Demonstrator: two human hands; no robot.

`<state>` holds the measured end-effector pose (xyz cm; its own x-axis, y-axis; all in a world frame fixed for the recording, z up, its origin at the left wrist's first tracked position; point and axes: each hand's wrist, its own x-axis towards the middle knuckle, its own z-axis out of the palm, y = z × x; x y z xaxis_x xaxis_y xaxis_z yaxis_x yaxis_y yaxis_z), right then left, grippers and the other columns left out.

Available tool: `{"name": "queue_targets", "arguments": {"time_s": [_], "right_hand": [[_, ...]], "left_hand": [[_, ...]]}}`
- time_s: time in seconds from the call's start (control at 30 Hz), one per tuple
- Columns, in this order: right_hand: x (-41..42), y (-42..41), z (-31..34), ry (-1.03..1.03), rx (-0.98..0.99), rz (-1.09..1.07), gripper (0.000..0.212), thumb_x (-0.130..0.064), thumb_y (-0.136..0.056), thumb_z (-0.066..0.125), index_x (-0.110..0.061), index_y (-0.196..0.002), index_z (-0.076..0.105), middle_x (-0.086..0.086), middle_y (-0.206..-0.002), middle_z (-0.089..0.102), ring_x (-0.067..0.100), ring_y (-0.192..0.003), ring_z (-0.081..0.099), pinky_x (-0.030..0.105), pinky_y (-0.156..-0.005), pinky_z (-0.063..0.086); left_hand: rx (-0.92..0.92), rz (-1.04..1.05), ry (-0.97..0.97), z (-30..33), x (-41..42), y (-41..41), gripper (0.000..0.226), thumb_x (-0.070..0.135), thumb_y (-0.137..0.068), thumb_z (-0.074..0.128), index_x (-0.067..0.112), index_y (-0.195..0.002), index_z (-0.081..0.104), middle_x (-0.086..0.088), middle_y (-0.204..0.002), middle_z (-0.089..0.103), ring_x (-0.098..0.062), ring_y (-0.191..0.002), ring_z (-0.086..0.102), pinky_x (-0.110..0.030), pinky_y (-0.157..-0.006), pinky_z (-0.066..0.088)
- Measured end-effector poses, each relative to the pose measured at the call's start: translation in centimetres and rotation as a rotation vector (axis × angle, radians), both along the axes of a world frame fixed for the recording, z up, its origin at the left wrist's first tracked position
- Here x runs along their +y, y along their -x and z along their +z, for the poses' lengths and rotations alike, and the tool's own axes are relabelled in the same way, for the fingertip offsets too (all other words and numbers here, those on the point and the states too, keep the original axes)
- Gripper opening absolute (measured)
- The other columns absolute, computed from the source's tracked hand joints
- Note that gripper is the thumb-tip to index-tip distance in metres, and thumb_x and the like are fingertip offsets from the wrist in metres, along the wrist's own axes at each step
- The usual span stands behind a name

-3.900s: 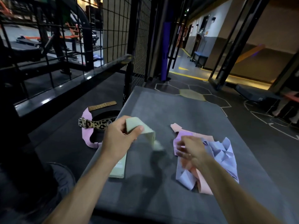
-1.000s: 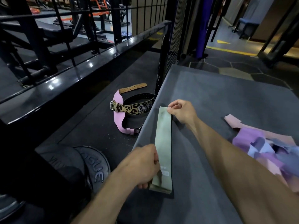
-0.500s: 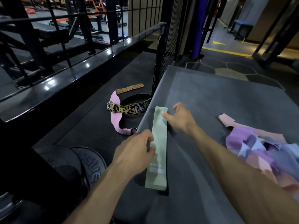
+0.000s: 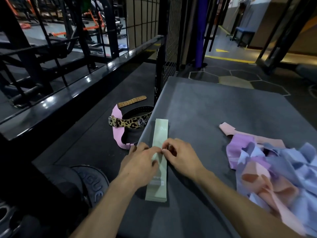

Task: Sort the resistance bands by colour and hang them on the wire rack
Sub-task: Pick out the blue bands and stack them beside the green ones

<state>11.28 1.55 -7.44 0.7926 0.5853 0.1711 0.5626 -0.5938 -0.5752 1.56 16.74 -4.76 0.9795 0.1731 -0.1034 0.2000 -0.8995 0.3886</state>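
A pale green resistance band (image 4: 158,188) lies flat and straight along the left edge of the grey padded platform (image 4: 214,107). My left hand (image 4: 139,163) and my right hand (image 4: 184,158) meet over its middle. Their curled fingertips pinch the band there, and a small fold of it is raised under the left fingers. A loose pile of purple, blue and pink bands (image 4: 274,170) sits at the platform's right side, away from both hands. The black wire mesh rack (image 4: 171,42) stands upright past the platform's far left corner.
On the dark floor left of the platform lie a leopard-print and pink lifting belt (image 4: 132,123) and a tan strap (image 4: 132,101). A black weight plate (image 4: 93,185) lies near my left forearm. A black steel frame (image 4: 82,83) runs along the left.
My right hand drew back from the green band's far end to its middle. My left hand slid forward to meet it, and both now pinch the band there.
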Motion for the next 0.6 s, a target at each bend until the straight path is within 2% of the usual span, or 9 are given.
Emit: {"name": "queue_targets", "arguments": {"time_s": [0.1,0.2,0.33,0.43,0.5,0.53,0.6], "right_hand": [[-0.9,0.9,1.1,-0.008,0.014,0.021,0.016,-0.038,-0.096,0.059,-0.029,-0.106,0.068,-0.006,-0.091,0.062,0.009,-0.082,0.058,0.022,-0.076,0.043],[-3.6,1.8,3.2,-0.077,0.039,-0.036,0.021,-0.032,-0.096,0.06,-0.026,-0.114,0.069,-0.01,-0.096,0.065,0.009,-0.081,0.061,0.02,-0.08,0.047],[-9.2,2.1,6.2,-0.176,0.048,-0.199,0.013,-0.024,-0.096,0.06,-0.027,-0.103,0.071,-0.018,-0.083,0.065,0.013,-0.075,0.066,0.028,-0.078,0.053],[-13.9,2.6,7.2,-0.225,-0.025,-0.361,0.011,-0.021,-0.094,0.061,-0.026,-0.092,0.07,-0.015,-0.08,0.067,0.012,-0.075,0.067,0.029,-0.077,0.054],[-17.0,3.4,7.3,-0.241,-0.089,-0.436,0.014,-0.017,-0.092,0.06,-0.024,-0.084,0.068,-0.011,-0.078,0.069,0.006,-0.068,0.065,0.025,-0.07,0.051],[-18.3,4.0,7.3,-0.222,-0.101,-0.458,0.016,-0.014,-0.092,0.059,-0.024,-0.081,0.066,-0.009,-0.077,0.069,0.007,-0.065,0.064,0.019,-0.065,0.049],[-20.8,4.5,7.1,-0.171,-0.093,-0.477,0.019,-0.011,-0.091,0.059,-0.027,-0.082,0.066,-0.007,-0.081,0.07,0.007,-0.066,0.062,0.014,-0.064,0.048]], "left_hand": [[0.007,0.0,-0.003,0.4,-0.1,-0.1,0.042,0.031,-0.096,0.052,0.045,-0.135,0.049,0.006,-0.133,0.041,-0.025,-0.122,0.037,-0.046,-0.098,0.048],[-0.139,0.03,-0.008,0.9,-0.8,-0.2,0.041,0.028,-0.094,0.058,0.04,-0.133,0.055,0.008,-0.132,0.043,-0.023,-0.116,0.041,-0.044,-0.096,0.05],[-0.325,-0.018,-0.006,2.0,-3.9,-0.5,0.03,0.027,-0.092,0.063,0.036,-0.12,0.066,0.008,-0.124,0.053,-0.023,-0.111,0.051,-0.041,-0.089,0.052],[-0.333,-0.138,0.0,2.4,-7.4,-0.7,0.025,0.028,-0.09,0.066,0.034,-0.114,0.069,0.008,-0.118,0.058,-0.023,-0.109,0.056,-0.039,-0.095,0.05],[-0.322,-0.219,0.017,2.7,-9.8,-0.7,0.023,0.03,-0.091,0.065,0.034,-0.113,0.069,0.01,-0.117,0.058,-0.021,-0.111,0.056,-0.038,-0.099,0.047],[-0.325,-0.246,0.018,2.9,-10.8,-0.8,0.022,0.031,-0.092,0.064,0.034,-0.113,0.069,0.01,-0.117,0.059,-0.021,-0.111,0.055,-0.037,-0.099,0.046],[-0.321,-0.275,0.005,3.2,-12.7,-0.9,0.022,0.031,-0.093,0.062,0.033,-0.114,0.069,0.009,-0.117,0.059,-0.021,-0.111,0.054,-0.035,-0.098,0.046]]}}
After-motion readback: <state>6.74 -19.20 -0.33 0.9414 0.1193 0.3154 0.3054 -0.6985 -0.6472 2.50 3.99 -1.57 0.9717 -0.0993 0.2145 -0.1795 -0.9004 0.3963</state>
